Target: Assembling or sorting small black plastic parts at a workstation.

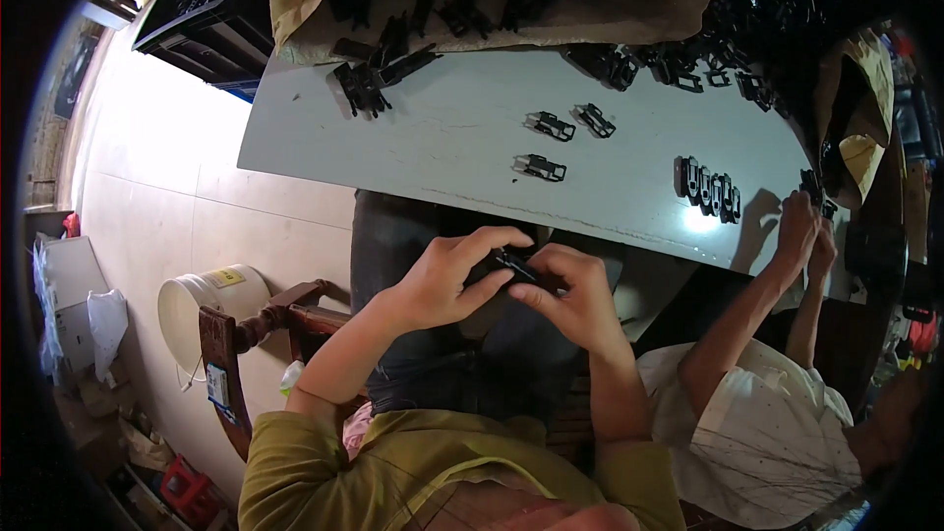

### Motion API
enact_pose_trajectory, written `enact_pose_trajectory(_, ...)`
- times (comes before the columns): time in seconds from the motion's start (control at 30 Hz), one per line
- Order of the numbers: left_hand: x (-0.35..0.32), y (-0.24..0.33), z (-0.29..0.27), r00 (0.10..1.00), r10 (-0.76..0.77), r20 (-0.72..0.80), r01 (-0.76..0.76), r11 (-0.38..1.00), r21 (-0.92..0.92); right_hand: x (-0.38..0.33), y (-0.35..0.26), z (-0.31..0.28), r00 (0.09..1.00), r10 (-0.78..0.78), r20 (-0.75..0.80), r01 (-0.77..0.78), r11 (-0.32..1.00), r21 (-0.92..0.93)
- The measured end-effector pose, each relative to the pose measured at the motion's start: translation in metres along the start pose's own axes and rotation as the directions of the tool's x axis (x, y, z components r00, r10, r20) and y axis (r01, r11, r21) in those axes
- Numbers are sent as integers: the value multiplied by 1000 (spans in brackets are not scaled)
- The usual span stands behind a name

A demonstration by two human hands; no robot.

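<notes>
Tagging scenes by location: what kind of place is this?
Probably a small workshop doing hand assembly. A grey table carries loose black plastic clips, with more spilling from a paper sack. Both hands hold one clip, and a second person works alongside.

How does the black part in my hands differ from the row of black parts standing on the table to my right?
The black part is single, held off the table between the left hand and right hand, mostly hidden by fingers. The row of black parts is several pieces standing side by side on the white table, untouched and in plain view. Both look like small black plastic pieces.
</notes>
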State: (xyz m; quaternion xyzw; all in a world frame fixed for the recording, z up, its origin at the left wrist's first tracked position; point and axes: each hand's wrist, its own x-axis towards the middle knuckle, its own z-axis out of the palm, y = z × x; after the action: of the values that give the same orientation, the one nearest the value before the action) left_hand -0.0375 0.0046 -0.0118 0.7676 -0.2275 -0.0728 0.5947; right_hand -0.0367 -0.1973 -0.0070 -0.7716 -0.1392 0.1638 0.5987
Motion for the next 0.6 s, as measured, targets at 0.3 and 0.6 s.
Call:
enact_pose_trajectory(0.3, -6, -9, -19, 978, 206, 5, -193, 906, 377, 119, 16, -79, 785, -471, -402, 88, 728, -680)
enact_pose_trajectory(0.6, 76, -24, -86, 860, 338, -382, 196, 471, 860, 130, 28, -106, 777, -375, -506, -229, 580, -782)
